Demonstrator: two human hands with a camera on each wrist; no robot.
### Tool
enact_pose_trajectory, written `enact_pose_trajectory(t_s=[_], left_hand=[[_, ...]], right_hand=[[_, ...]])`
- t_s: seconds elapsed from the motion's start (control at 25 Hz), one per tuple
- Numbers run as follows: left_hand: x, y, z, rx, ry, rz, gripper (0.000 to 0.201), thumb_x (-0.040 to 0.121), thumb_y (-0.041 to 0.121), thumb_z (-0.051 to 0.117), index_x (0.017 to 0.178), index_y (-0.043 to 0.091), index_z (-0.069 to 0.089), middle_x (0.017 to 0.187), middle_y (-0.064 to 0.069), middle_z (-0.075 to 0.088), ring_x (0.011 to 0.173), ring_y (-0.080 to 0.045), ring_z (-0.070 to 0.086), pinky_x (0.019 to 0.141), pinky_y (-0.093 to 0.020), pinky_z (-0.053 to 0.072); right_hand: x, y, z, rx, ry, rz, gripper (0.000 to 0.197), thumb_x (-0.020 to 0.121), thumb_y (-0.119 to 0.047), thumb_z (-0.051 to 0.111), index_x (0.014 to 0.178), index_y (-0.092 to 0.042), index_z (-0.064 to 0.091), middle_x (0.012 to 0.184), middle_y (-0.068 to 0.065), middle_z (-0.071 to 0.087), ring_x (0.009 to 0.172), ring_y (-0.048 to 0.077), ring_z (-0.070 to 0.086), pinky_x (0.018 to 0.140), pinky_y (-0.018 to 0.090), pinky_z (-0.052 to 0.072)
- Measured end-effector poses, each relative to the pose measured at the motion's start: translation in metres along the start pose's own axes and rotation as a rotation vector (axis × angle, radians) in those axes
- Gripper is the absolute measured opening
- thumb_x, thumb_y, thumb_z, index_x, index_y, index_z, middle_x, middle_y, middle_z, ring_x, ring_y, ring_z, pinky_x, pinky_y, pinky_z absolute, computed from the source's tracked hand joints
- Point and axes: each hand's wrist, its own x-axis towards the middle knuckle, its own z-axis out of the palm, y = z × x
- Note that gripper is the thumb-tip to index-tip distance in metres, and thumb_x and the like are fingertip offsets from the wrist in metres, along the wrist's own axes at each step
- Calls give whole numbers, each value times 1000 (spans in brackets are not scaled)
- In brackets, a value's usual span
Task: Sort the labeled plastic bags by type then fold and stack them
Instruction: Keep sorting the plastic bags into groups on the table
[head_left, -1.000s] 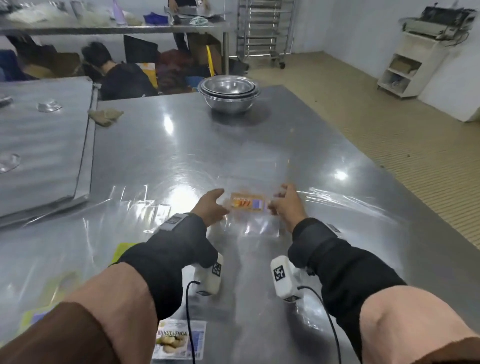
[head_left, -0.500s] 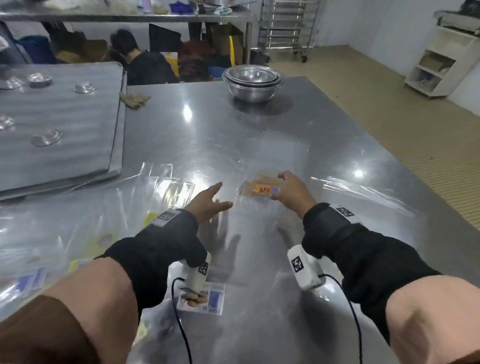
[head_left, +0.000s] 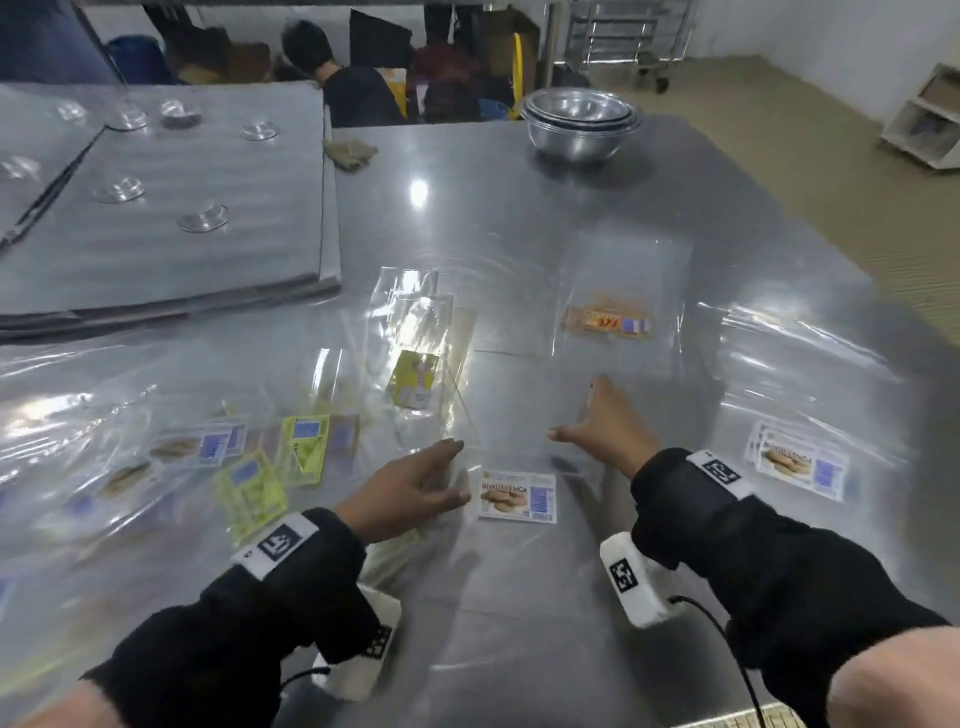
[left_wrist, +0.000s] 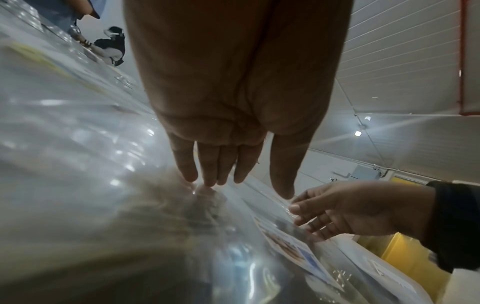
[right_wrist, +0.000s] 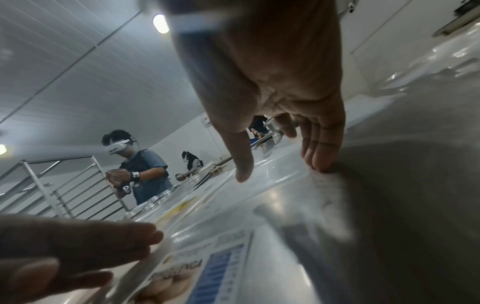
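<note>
Left hand (head_left: 410, 491) and right hand (head_left: 605, 428) flanking a white-labeled bag (head_left: 517, 496) on the desk (head_left: 519, 218). Fingers (left_wrist: 244, 162) straight and relaxed, gripping nothing.

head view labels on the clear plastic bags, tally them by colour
Orange label on a clear plastic bag: 1
Yellow or yellow-green labels: 3
White labels with a food photo, plainly readable: 3
Total: 7; the blurred far-left pile is uncounted.
</note>
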Motion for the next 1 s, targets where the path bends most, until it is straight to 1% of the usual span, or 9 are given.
enact_pose_trajectory(t_s=[0.28, 0.4, 0.48, 0.56, 0.6, 0.68, 0.76, 0.88, 1.0], left_hand=[[-1, 10, 5, 208, -34, 28, 63, 93, 26, 55, 148, 12, 27, 157, 0, 18, 143, -15, 24, 114, -24, 20], [-3, 18, 8, 384, -84, 31, 58, 95, 28, 51, 147, 15, 30, 158, 3, 15, 139, -24, 28, 111, -36, 28], [-5, 22, 8, 453, -83, -5, 56, 95, 31, 49, 146, 20, 31, 158, 7, 13, 137, -27, 25, 109, -41, 31], [-4, 22, 7, 440, -73, -47, 56, 95, 34, 50, 146, 23, 31, 158, 9, 12, 137, -28, 22, 108, -43, 31], [-2, 21, 8, 418, -69, -52, 55, 94, 36, 51, 145, 25, 33, 157, 10, 14, 136, -29, 23, 108, -43, 31], [1, 19, 8, 365, -31, -36, 54, 93, 38, 53, 143, 27, 37, 156, 8, 20, 135, -28, 24, 109, -42, 30], [9, 22, 9, 364, 73, -20, 55, 92, 40, 53, 144, 29, 36, 156, 3, 21, 138, -26, 22, 110, -42, 27], [26, 31, 12, 542, 182, -64, 63, 94, 44, 47, 149, 30, 20, 159, -1, 5, 145, -22, 5, 114, -43, 15], [41, 38, 15, 611, 140, -224, 72, 93, 48, 47, 150, 26, 10, 159, -6, -5, 146, -25, -7, 113, -54, 6]], right_hand=[[-17, -2, 11, 161, 117, 171, 89, 69, -18, 83, 139, -10, 29, 139, 17, 34, 120, 34, 46, 99, 39, 42], [-29, -3, 9, 387, 64, 253, 79, 71, -4, 79, 136, -18, 34, 133, 17, 38, 98, 28, 55, 80, 37, 53], [-39, -3, 7, 551, -15, 212, 63, 79, 4, 69, 132, -18, 42, 112, 11, 53, 79, 17, 55, 61, 25, 51], [-50, -4, 8, 554, -83, 115, 51, 85, 5, 61, 130, -14, 47, 104, 7, 57, 79, 15, 57, 54, 16, 49], [-53, -4, 8, 499, -68, 59, 51, 83, 6, 62, 129, -12, 48, 113, 8, 54, 87, 17, 58, 60, 16, 51], [-55, -2, 4, 310, 52, -75, 58, 78, 10, 64, 131, -6, 48, 130, 10, 45, 110, 26, 54, 85, 28, 52], [-51, 6, -11, 136, 163, -196, 61, 77, 13, 59, 135, -4, 45, 137, 10, 39, 123, 27, 46, 98, 30, 42], [-47, 28, -52, 23, 297, -269, 63, 79, 18, 47, 138, -5, 41, 140, 10, 35, 127, 22, 40, 97, 15, 31], [-33, 63, -97, 40, 445, -225, 62, 79, 21, 41, 136, -3, 42, 140, 13, 36, 125, 24, 42, 87, 4, 24]])
